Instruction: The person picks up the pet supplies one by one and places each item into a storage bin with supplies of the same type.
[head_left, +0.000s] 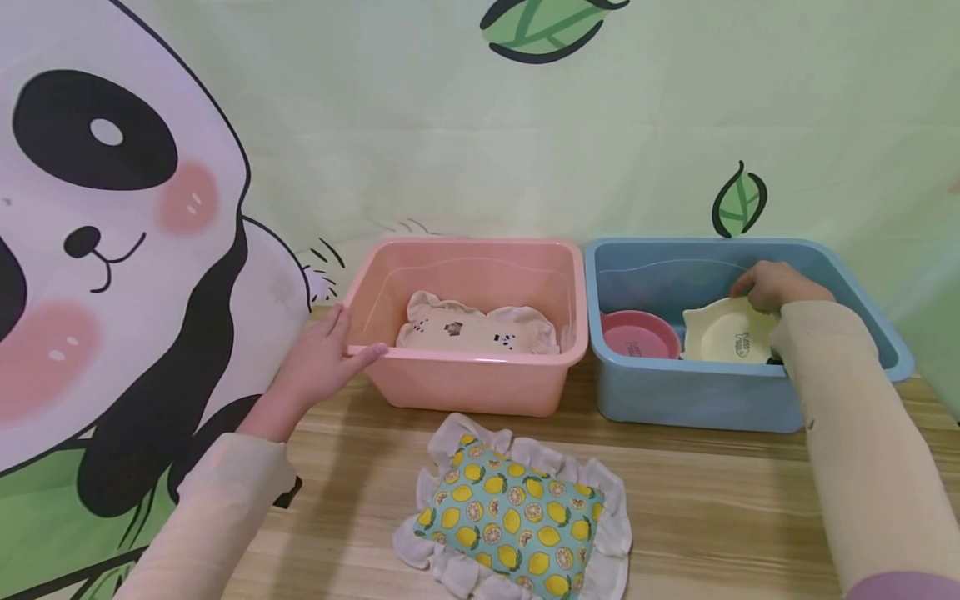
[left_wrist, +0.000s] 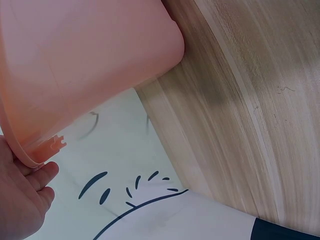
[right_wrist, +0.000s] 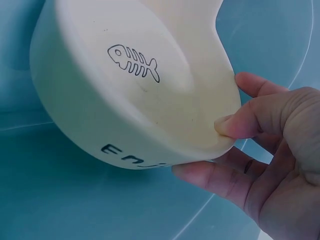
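Observation:
A cream cat-eared pet bowl [head_left: 727,331] with a fishbone print is inside the blue basin [head_left: 697,398]. My right hand [head_left: 783,285] pinches its rim, thumb inside and fingers outside, as the right wrist view shows. Beside that bowl lies a pink pet bowl [head_left: 641,335], partly hidden by the basin's front wall. My left hand [head_left: 318,354] holds the pink basin [head_left: 468,385] at its front left corner, thumb over the rim. In the left wrist view its fingers [left_wrist: 44,176] curl under the rim. A cream frilled pillow [head_left: 476,329] with small animal prints lies inside the pink basin.
On the wooden table [head_left: 712,508], in front of the basins, lies a lemon-print pillow [head_left: 517,512] with white frills. The two basins stand side by side against a green backdrop [head_left: 450,150] with a large panda drawing [head_left: 270,275] on the left.

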